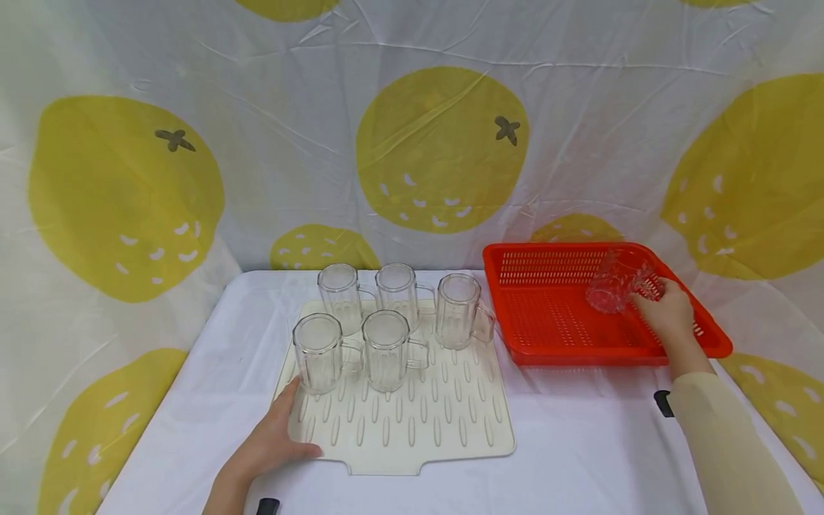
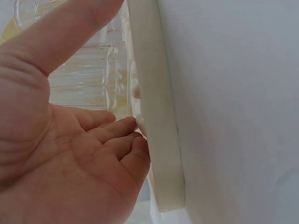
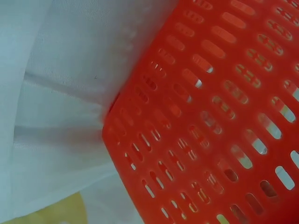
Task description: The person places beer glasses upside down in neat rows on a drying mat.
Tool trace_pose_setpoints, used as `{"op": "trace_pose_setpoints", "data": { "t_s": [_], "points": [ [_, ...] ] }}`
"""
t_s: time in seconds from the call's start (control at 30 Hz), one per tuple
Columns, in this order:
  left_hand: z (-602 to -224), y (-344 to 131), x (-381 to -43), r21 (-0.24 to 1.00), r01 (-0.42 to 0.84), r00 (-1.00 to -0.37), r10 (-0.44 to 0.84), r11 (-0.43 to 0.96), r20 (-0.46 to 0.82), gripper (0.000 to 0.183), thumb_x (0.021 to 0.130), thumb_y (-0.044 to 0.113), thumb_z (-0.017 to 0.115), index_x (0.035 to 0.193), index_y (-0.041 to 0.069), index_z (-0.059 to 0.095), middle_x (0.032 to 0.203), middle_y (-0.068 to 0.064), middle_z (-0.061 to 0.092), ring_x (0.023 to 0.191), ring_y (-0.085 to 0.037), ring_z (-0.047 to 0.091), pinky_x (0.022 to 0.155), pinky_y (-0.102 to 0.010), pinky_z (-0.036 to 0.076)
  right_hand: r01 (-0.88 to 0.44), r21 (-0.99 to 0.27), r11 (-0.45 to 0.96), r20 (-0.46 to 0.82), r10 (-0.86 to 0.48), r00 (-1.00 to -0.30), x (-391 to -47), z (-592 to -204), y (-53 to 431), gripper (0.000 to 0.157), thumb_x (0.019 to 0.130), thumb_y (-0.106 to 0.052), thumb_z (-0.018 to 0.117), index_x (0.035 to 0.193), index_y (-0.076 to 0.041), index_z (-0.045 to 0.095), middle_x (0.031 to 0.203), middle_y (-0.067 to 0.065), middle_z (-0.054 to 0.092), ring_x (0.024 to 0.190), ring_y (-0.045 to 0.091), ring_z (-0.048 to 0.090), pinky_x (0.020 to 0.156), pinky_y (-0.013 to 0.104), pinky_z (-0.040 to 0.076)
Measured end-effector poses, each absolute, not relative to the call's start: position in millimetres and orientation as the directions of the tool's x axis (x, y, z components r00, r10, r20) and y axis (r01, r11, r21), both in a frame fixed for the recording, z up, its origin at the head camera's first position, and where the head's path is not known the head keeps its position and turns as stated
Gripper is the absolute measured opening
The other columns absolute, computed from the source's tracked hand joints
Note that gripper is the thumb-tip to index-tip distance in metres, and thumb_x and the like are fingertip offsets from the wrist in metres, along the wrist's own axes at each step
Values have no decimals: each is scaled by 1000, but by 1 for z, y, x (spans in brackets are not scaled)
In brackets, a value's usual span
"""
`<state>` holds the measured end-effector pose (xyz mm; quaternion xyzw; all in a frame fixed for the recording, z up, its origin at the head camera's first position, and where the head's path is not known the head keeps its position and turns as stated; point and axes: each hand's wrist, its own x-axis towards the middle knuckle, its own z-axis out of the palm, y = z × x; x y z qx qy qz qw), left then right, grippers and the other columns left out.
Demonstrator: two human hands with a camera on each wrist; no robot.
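Observation:
In the head view, a clear glass mug [image 1: 614, 279] leans inside the red plastic basket [image 1: 534, 350]. My right hand [image 1: 666, 311] reaches over the basket's right side and holds the mug by its handle side; the fingertips are partly hidden. On the cream ribbed drying tray [image 1: 412, 429] stand several clear glass mugs [image 1: 386, 357], their handles pointing right. My left hand [image 1: 273, 436] touches the tray's near left corner, thumb and fingers spread. From the left wrist view, the fingers [image 2: 133, 149] lie straight against the tray's edge, close to a mug [image 2: 81, 77].
A white cloth [image 1: 566, 443] covers the table. Behind it hangs a white curtain [image 1: 290, 157] with yellow fruit prints. The right wrist view is mostly filled by the basket's slotted wall [image 3: 187, 112], which hides the right hand. The tray's right edge lies near the basket.

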<state>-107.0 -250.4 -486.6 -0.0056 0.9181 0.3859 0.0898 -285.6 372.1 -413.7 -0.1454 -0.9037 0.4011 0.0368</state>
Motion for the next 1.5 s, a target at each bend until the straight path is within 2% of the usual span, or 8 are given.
{"op": "trace_pose_setpoints", "data": {
  "t_s": [0.17, 0.4, 0.77, 0.93, 1.03, 1.2, 1.33, 1.5],
  "points": [
    [-486, -251, -107, 712, -78, -983, 63, 697, -170, 135, 55, 31, 94, 153, -5, 8, 157, -30, 9, 142, -48, 11, 113, -58, 16, 217, -689, 692, -50, 254, -966, -289, -416, 371, 78, 100, -31, 46, 148, 14, 4, 147, 43, 15, 132, 59, 19, 104, 70, 23],
    [-487, -252, -106, 728, -71, -983, 74, 682, -166, 134, 57, 28, 93, 153, -5, 7, 157, -30, 8, 143, -47, 9, 113, -58, 14, 218, -688, 693, -79, 227, -971, -290, -416, 371, 80, 101, -33, 45, 148, 14, 1, 147, 43, 12, 132, 60, 17, 104, 71, 21],
    [-485, -252, -104, 736, -84, -983, 67, 672, -173, 133, 57, 27, 93, 154, -3, 8, 158, -29, 8, 143, -46, 9, 113, -59, 13, 179, -675, 716, -93, 158, -983, -291, -420, 372, 72, 103, -32, 39, 148, 14, 7, 143, 43, 21, 125, 59, 25, 101, 71, 27],
    [-487, -252, -104, 752, -78, -982, 80, 655, -172, 132, 58, 26, 93, 154, -2, 7, 158, -28, 8, 144, -45, 8, 114, -58, 13, 147, -616, 774, -47, 150, -988, -295, -422, 374, 60, 105, -25, 30, 143, 19, 16, 135, 44, 30, 117, 58, 32, 101, 70, 28],
    [-487, -251, -105, 752, -75, -981, 86, 654, -172, 132, 59, 27, 93, 154, -1, 7, 158, -27, 8, 144, -45, 9, 114, -58, 13, 150, -595, 789, -35, 161, -986, -295, -422, 375, 59, 106, -26, 28, 140, 21, 22, 129, 44, 35, 111, 56, 36, 99, 69, 31],
    [-486, -251, -105, 744, -76, -982, 81, 664, -172, 132, 59, 27, 93, 155, 0, 7, 159, -27, 8, 144, -45, 8, 113, -58, 14, 174, -604, 777, -50, 181, -982, -295, -422, 372, 63, 106, -36, 30, 135, 20, 31, 113, 36, 43, 97, 48, 42, 82, 55, 47],
    [-486, -251, -105, 744, -79, -981, 78, 664, -175, 132, 59, 27, 93, 155, 0, 7, 159, -26, 7, 144, -45, 8, 114, -58, 13, 176, -591, 787, -43, 187, -981, -295, -420, 370, 58, 106, -34, 31, 127, 19, 39, 100, 29, 47, 90, 42, 45, 70, 41, 46],
    [-486, -251, -106, 739, -87, -981, 73, 668, -182, 133, 58, 27, 93, 155, -1, 7, 159, -27, 7, 144, -45, 8, 113, -58, 13, 177, -581, 794, -28, 198, -980, -295, -419, 368, 54, 106, -32, 32, 122, 18, 43, 96, 28, 48, 87, 42, 45, 67, 40, 46]
  ]
}}
